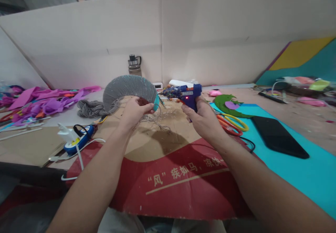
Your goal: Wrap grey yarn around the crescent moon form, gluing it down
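My left hand (pixel 138 110) is closed on the right end of a curved arch wrapped in grey yarn (pixel 128 87), where a bit of turquoise (pixel 156 103) shows uncovered. Loose yarn strands (pixel 162 127) trail below it onto the cardboard. In my right hand (pixel 203 115) is a blue hot glue gun (pixel 190 94) with a red light lit; its smeared front end points left toward the arch's tip, apart from it. A skein of grey yarn (pixel 90 108) lies left of the arch.
A red-printed cardboard sheet (pixel 183 191) covers the near table. Scissors (pixel 233 122), a black phone (pixel 279 136) and a green cutout (pixel 223 105) lie right. A blue power strip (pixel 81 140) with cables sits left, near purple scraps (pixel 56 103). A bottle (pixel 134 65) stands by the back panel.
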Available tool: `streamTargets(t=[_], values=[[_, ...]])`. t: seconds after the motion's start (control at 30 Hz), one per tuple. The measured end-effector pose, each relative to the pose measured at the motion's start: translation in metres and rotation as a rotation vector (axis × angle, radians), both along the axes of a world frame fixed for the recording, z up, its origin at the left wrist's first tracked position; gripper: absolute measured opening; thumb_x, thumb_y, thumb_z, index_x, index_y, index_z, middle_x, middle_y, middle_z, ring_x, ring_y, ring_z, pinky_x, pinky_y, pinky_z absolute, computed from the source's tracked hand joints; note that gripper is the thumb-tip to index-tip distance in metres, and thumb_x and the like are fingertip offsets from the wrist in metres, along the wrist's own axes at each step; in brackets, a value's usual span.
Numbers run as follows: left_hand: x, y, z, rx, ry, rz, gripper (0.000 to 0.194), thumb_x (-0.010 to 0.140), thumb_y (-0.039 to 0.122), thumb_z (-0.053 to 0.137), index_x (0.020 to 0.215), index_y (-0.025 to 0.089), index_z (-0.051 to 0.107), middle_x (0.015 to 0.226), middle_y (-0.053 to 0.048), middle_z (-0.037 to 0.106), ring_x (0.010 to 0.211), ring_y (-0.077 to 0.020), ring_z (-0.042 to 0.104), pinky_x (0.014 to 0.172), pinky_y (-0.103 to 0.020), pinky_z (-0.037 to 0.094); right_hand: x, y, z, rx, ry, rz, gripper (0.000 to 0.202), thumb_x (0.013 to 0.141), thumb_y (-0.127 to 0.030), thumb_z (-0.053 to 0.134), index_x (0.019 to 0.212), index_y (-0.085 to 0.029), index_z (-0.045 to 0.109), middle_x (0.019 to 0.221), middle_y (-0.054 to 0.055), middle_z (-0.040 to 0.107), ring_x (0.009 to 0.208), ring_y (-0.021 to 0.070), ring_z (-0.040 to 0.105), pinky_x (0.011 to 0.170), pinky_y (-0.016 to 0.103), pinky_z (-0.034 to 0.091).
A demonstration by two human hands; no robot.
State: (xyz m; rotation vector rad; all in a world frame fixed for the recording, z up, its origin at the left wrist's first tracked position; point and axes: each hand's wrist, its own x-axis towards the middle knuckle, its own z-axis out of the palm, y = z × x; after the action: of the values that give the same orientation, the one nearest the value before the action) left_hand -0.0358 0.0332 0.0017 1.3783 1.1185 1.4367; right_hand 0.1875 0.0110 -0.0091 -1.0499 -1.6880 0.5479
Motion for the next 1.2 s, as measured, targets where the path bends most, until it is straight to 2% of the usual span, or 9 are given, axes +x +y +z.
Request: streamTargets(t=[0.47, 0.77, 1.03, 1.2], values=[[-0.003, 0.002, 0.0, -0.014, -0.007, 0.069, 0.029, 0.058, 0.024, 0.081, 0.077, 0.013, 0.063, 0.072, -0.003, 0.066, 0.064, -0.0141, 0.064, 0.065, -0.029, 0.057, -0.004, -0.007, 0.003, -0.052, -0.041, -0.018, 0.023, 0.088, -0.043, 0.053, 0.098, -0.022, 0.054, 0.082, 0.006, 0.06, 0.078, 0.0234, 0.057, 0.068, 0.038, 0.046], [-0.004, 0.004, 0.0, 0.007, -0.046, 0.067, 0.027, 0.058, 0.021, 0.081, 0.074, 0.012, 0.062, 0.072, -0.004, 0.065, 0.063, -0.0134, 0.063, 0.065, -0.03, 0.058, -0.006, -0.012, 0.005, -0.059, -0.085, 0.008, 0.02, 0.087, -0.039, 0.053, 0.096, -0.022, 0.054, 0.085, 0.007, 0.062, 0.081, 0.0241, 0.058, 0.069, 0.039, 0.047], [-0.004, 0.005, -0.002, 0.007, -0.007, 0.075, 0.026, 0.059, 0.022, 0.081, 0.073, 0.013, 0.061, 0.069, -0.003, 0.064, 0.063, -0.0139, 0.064, 0.065, -0.029, 0.057, -0.005, -0.009, 0.005, -0.072, -0.034, -0.014, 0.02, 0.087, -0.039, 0.053, 0.095, -0.021, 0.052, 0.088, 0.008, 0.061, 0.08, 0.0228, 0.057, 0.069, 0.038, 0.046], [-0.003, 0.002, 0.0, 0.002, -0.011, 0.06, 0.027, 0.059, 0.022, 0.081, 0.076, 0.013, 0.062, 0.07, -0.002, 0.064, 0.062, -0.0131, 0.063, 0.063, -0.027, 0.057, -0.001, -0.002, 0.001, -0.076, 0.045, -0.01, 0.022, 0.086, -0.039, 0.055, 0.096, -0.02, 0.052, 0.087, 0.005, 0.059, 0.073, 0.0188, 0.054, 0.063, 0.034, 0.045]])
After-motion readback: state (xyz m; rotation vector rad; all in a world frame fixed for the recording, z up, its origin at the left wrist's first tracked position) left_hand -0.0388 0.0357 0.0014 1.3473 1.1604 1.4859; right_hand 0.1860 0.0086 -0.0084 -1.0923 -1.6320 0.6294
